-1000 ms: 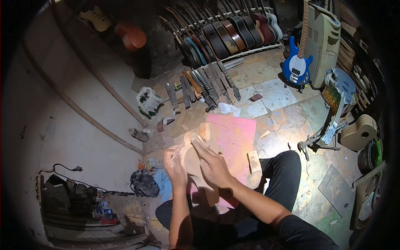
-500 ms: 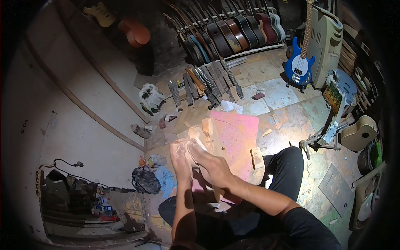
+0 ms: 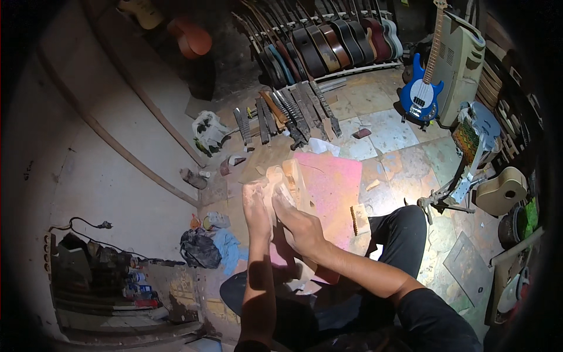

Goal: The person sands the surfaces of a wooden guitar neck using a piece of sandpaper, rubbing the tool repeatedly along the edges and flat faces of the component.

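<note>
Item: pale, carved wooden piece with a rounded, knobbed end. It is lying between the two hands, its long axis appearing to run away from the person; the knobbed end is projecting just beyond the fingers, while the nearer part is staying hidden.

Left grip: bare, dust-coated left hand, closing narrowly around the piece's left side.

Right grip: bare right hand, lying nearly straight along the right side, fingers pointing away and leftward. A whitish edge is showing beside its fingers; whether it is pinching anything there, one cannot tell. Neither hand is standing nearer; both are touching the piece.

Adjacent: stepped, orange-tan wooden block, resting just right of the knobbed end.

Beneath and right: flat pink board, extending past the block; small pale slab with a brown ridged strip, sitting near its right edge.
</note>
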Available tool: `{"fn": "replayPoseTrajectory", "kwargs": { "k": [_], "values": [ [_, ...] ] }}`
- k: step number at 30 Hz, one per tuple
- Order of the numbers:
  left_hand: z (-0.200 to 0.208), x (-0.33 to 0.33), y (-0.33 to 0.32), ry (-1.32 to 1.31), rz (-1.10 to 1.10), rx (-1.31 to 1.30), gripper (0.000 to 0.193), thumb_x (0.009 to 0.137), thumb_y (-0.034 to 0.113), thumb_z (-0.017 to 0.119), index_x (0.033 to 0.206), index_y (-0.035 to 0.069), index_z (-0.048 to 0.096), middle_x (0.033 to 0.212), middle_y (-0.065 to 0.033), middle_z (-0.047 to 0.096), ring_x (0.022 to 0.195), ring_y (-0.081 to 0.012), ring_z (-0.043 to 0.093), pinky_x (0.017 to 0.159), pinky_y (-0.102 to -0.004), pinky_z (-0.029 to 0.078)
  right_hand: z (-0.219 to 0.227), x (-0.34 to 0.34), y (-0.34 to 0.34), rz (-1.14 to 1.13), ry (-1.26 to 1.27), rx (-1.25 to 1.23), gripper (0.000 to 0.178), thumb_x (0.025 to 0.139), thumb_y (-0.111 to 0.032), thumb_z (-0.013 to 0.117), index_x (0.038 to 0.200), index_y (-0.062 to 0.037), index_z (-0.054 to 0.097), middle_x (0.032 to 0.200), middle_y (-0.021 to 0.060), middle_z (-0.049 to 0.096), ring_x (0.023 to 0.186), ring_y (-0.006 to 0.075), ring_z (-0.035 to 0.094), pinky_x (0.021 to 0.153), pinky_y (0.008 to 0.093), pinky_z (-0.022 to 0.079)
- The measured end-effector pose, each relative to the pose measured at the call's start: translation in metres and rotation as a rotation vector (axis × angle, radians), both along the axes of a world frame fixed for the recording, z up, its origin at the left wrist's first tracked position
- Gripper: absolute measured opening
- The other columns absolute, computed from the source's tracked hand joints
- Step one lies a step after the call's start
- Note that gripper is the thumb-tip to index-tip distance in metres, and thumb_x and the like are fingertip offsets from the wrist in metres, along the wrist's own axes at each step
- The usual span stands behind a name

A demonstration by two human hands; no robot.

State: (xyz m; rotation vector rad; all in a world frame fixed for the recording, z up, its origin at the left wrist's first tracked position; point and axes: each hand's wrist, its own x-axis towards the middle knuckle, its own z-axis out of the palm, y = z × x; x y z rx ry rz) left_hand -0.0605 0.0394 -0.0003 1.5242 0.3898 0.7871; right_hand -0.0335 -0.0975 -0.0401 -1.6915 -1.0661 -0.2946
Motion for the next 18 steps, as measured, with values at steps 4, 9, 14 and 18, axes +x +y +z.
{"fn": "replayPoseTrajectory", "kwargs": {
  "k": [4, 9, 14, 18],
  "values": [
    [0.002, 0.005, 0.010, -0.023, 0.027, -0.031, 0.019, 0.115, 0.012, 0.044, 0.117, 0.002, 0.061, 0.115, -0.0063, 0.061, 0.108, -0.0147, 0.058, 0.101, -0.0324, 0.047, -0.039, -0.008, -0.016, 0.028, -0.070, -0.092, 0.073, 0.084, 0.001, 0.066, 0.156, -0.0116, 0.056, 0.141, 0.0166, 0.070, 0.090, 0.0344, 0.075, 0.068, 0.0430, 0.063],
    [-0.012, 0.012, 0.015, 0.007, 0.091, 0.065, 0.020, 0.115, 0.015, 0.045, 0.116, 0.002, 0.061, 0.115, -0.0080, 0.062, 0.109, -0.0165, 0.059, 0.100, -0.0343, 0.048, -0.023, -0.010, -0.008, -0.013, 0.021, -0.157, 0.073, 0.088, 0.000, 0.066, 0.158, -0.0105, 0.051, 0.128, 0.0183, 0.073, 0.086, 0.0361, 0.074, 0.068, 0.0448, 0.061],
    [-0.009, 0.032, 0.019, 0.082, 0.140, 0.188, 0.021, 0.115, 0.017, 0.047, 0.115, 0.001, 0.061, 0.114, -0.0096, 0.064, 0.109, -0.0185, 0.060, 0.101, -0.0354, 0.048, -0.084, -0.024, -0.058, 0.067, 0.024, -0.376, 0.069, 0.091, -0.007, 0.068, 0.158, -0.0151, 0.053, 0.130, 0.0148, 0.074, 0.091, 0.0363, 0.074, 0.074, 0.0462, 0.062],
    [-0.011, 0.029, 0.033, 0.042, 0.044, 0.161, 0.018, 0.108, 0.014, 0.060, 0.122, 0.002, 0.059, 0.122, -0.0113, 0.065, 0.116, -0.0222, 0.061, 0.107, -0.0362, 0.047, -0.110, -0.034, -0.118, 0.209, 0.249, -0.691, 0.061, 0.091, -0.002, 0.062, 0.152, -0.0121, 0.060, 0.148, 0.0181, 0.065, 0.115, 0.0374, 0.072, 0.090, 0.0456, 0.062]
  ]
}}
